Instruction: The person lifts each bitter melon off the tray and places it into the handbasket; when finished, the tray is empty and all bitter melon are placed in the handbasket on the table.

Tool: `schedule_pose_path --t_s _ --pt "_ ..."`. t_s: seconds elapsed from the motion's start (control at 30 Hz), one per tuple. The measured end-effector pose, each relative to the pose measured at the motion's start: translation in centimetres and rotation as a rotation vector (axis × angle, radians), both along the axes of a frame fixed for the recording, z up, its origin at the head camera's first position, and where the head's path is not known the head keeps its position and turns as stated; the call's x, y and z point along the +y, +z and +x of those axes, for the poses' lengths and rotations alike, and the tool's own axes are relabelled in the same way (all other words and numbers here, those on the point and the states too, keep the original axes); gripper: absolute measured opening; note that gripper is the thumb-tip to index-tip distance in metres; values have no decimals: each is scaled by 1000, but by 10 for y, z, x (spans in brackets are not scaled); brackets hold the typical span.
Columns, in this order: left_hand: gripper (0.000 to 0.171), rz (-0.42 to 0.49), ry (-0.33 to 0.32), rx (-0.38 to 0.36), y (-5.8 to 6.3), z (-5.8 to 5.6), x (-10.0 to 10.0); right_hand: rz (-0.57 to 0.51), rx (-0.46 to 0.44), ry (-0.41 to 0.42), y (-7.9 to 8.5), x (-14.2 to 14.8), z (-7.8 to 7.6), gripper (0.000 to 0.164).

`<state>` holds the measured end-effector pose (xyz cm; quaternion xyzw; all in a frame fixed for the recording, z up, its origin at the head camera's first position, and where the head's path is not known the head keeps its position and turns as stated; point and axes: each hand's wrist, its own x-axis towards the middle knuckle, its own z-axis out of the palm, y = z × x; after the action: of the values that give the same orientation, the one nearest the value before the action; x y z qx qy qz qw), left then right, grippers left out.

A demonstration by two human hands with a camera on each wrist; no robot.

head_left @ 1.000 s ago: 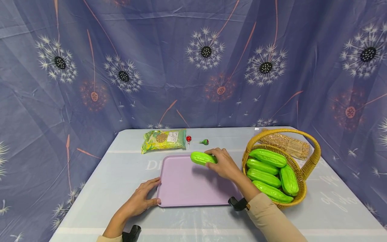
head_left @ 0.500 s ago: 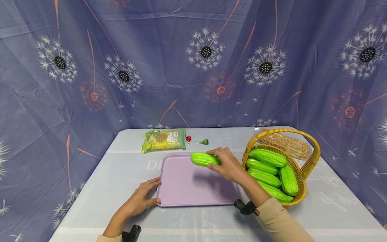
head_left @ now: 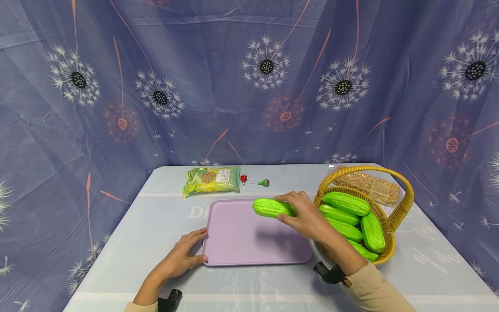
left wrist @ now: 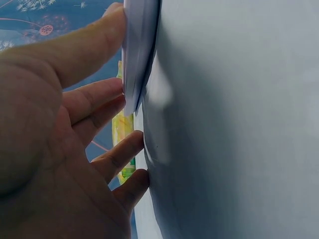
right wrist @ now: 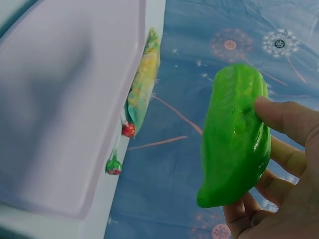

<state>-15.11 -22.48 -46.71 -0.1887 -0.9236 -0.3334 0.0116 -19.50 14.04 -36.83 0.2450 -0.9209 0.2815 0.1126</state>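
My right hand point(head_left: 306, 214) grips a glossy bright green cucumber point(head_left: 270, 208), thumb on one side and fingers on the other. It hangs above the right part of a lilac tray point(head_left: 234, 242), and a shadow falls below. In the right wrist view the cucumber point(right wrist: 235, 137) shows its bumpy ridges and tapered tip. At the tray's left edge, my left hand point(head_left: 181, 255) rests with fingers spread, thumb and fingertips touching the rim. A wicker basket point(head_left: 390, 251) of several similar cucumbers point(head_left: 347, 203) stands right of the tray.
Behind the tray lie a yellow-green packet point(head_left: 212, 180), a red lollipop point(head_left: 243, 178) and a green lollipop point(head_left: 264, 183). A clear bag of beige grains point(head_left: 368, 184) lies behind the basket, whose tall handle point(head_left: 407, 197) arches up. A dandelion-print curtain point(head_left: 218, 86) hangs behind the table.
My right hand has moved a little to the right, carrying the cucumber toward the basket side of the tray. My left hand has stayed at the tray's edge.
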Motion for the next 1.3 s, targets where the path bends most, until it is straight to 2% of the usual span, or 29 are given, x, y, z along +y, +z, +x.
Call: schedule_pose_path --t_s 0.57,1.1,1.3 --pt "68 4 -1 -15 0 0 0 5 39 -17 9 40 20 46" --pt "68 -1 4 -29 -1 0 -1 36 112 -116 1 95 35 48" --pt "68 2 6 -42 1 0 0 47 54 -151 0 115 41 47"
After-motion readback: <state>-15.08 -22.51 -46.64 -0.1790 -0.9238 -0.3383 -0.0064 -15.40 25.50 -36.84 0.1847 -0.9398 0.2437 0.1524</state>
